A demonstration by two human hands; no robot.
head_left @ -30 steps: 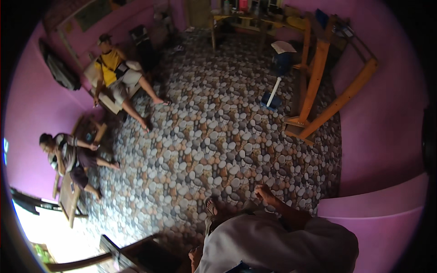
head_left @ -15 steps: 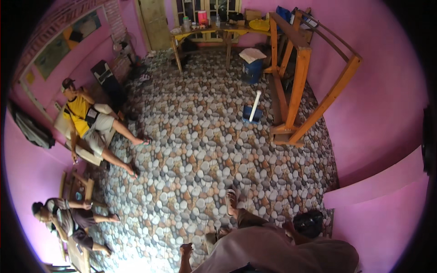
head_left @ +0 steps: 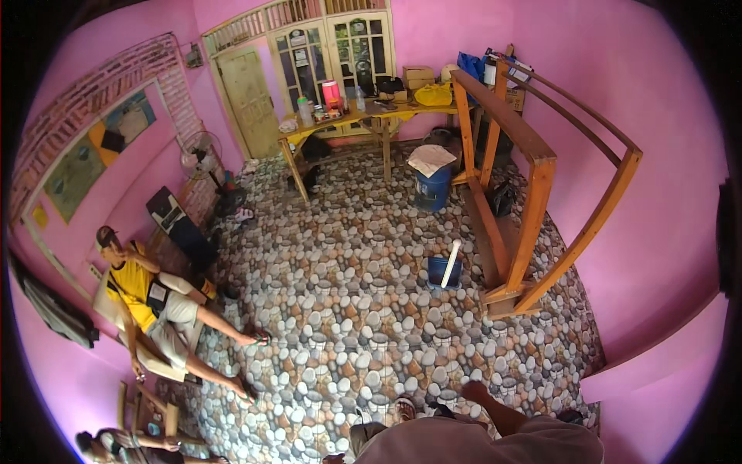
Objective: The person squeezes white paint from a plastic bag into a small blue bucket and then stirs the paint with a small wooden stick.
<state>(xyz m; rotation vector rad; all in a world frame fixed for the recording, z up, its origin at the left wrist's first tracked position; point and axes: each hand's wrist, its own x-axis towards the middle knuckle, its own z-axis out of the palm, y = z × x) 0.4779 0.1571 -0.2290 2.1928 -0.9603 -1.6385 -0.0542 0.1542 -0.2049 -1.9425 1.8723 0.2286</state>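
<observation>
My right hand (head_left: pixel 474 391) is out in front of my body at the lower right, over the pebble-patterned floor (head_left: pixel 332 309). It looks dark and curled, and its fingers do not show clearly. Just left of and below it, a dark shape (head_left: pixel 440 410) shows by my sandalled foot (head_left: pixel 404 408); I cannot make out what it is. Only a sliver of my left hand (head_left: pixel 334 458) appears at the lower edge, its fingers hidden. Part of a black thing, likely a plastic bag (head_left: pixel 570 416), peeks out beside my right arm.
Ahead stands a blue dustpan (head_left: pixel 444 274) with a white handle. Right of it rises an orange wooden frame (head_left: pixel 533 224). A cloth-topped blue bucket (head_left: pixel 431 188) and a cluttered table (head_left: pixel 379 116) are farther back. Two people sit at left, one in a yellow shirt (head_left: pixel 139 290).
My view has tilted up, so the room sits lower in the picture. My right hand has come forward and left from beside the black bag. My left hand has sunk toward the lower edge.
</observation>
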